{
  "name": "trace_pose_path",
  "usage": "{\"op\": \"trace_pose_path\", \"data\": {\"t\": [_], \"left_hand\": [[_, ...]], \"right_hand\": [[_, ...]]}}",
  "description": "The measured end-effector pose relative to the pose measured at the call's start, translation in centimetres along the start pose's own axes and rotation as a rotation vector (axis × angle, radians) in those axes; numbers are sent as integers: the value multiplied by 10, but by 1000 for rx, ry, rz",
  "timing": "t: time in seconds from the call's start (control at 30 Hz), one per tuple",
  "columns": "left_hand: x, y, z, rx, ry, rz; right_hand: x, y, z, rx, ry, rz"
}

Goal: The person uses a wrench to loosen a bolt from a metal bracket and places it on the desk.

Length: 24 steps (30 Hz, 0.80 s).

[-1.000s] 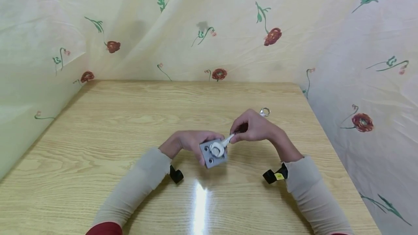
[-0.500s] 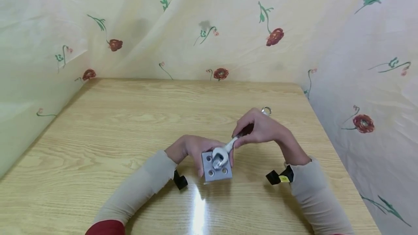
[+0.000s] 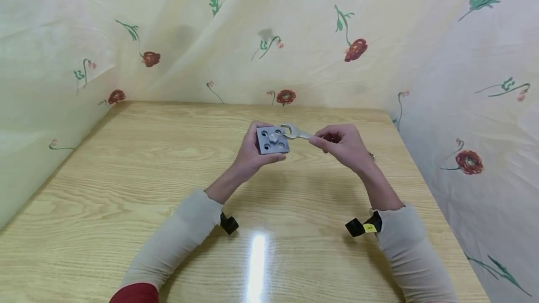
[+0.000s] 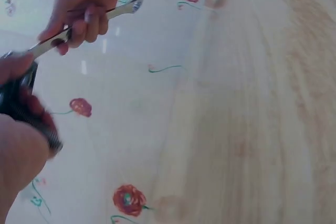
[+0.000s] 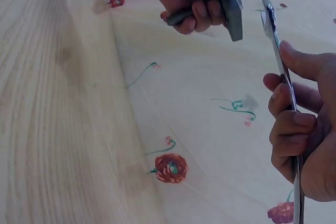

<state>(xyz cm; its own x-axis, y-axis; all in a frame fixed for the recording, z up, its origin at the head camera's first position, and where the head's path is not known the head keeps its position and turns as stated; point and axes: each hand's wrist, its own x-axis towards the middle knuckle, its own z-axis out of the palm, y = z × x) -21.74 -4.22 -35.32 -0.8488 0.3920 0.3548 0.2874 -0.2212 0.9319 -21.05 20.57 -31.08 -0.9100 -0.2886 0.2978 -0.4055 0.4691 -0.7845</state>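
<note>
My left hand (image 3: 249, 154) holds a square grey metal plate (image 3: 274, 150) with holes near its corners, raised over the table. A bolt runs through its middle, the round-looking head (image 3: 273, 138) facing up. In the right wrist view its threaded shank (image 5: 181, 16) sticks out behind the plate, with left fingers curled round it. My right hand (image 3: 343, 145) grips a combination wrench (image 3: 300, 134) by its handle. The wrench's open end is at the plate's right edge in the head view; the right wrist view shows a gap between them. Its ring end (image 4: 136, 3) juts out past the right hand.
The wood-grain table (image 3: 177, 153) spreads out under both hands. A pale flowered cloth (image 3: 311, 69) hangs behind it and along both sides. A black wrist camera (image 3: 229, 225) sits at the left cuff, another camera (image 3: 354, 227) at the right cuff.
The wrench has come off the bolt head and swung to the right. Both hands have moved farther from the body, and the left hand has turned the plate.
</note>
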Motion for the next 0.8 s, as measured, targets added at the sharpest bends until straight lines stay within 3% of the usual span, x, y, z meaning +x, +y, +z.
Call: {"op": "trace_pose_path", "data": {"t": [0.13, 0.43, 0.67, 0.8], "left_hand": [[-1, -3, 5, 85, 133, 89], [-2, -6, 11, 114, 197, 115], [-3, -9, 10, 142, 171, 70], [-3, -4, 5, 148, 46, 14]], "right_hand": [[1, 2, 11, -22, 15, 40], [0, 5, 31, -83, 39, 9], [-2, -2, 40, -171, 46, -24], [-2, -4, 33, -176, 13, -40]]}}
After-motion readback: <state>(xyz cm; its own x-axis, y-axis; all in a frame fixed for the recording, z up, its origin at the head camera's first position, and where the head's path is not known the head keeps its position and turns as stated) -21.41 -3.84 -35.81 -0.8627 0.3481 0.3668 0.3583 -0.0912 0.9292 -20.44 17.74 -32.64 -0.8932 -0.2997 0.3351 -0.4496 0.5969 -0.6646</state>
